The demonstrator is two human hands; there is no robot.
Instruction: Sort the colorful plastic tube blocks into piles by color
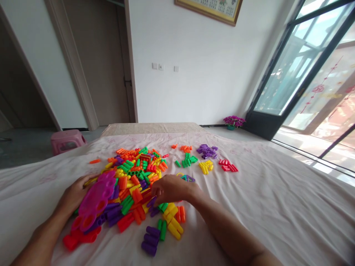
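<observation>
A pile of colourful plastic building blocks (135,173) is heaped on the bed sheet, most of them joined tubes in orange, green, yellow, purple and red. At its left side, my left hand (74,194) grips the edge of a flat magenta plastic piece with round lobes (95,195); this piece hides part of my fingers. My right hand (169,188) reaches into the pile's right side with fingers curled downward. A purple block (152,203) lies right at those fingertips, and whatever the fingers close on is hidden.
Beyond my right hand sit small colour groups: orange (186,148), green (189,160), purple (206,151), yellow (206,167) and red blocks (228,165). Close to me lie a purple block (150,241) and yellow blocks (172,221). A pink stool (68,141) stands left of the bed.
</observation>
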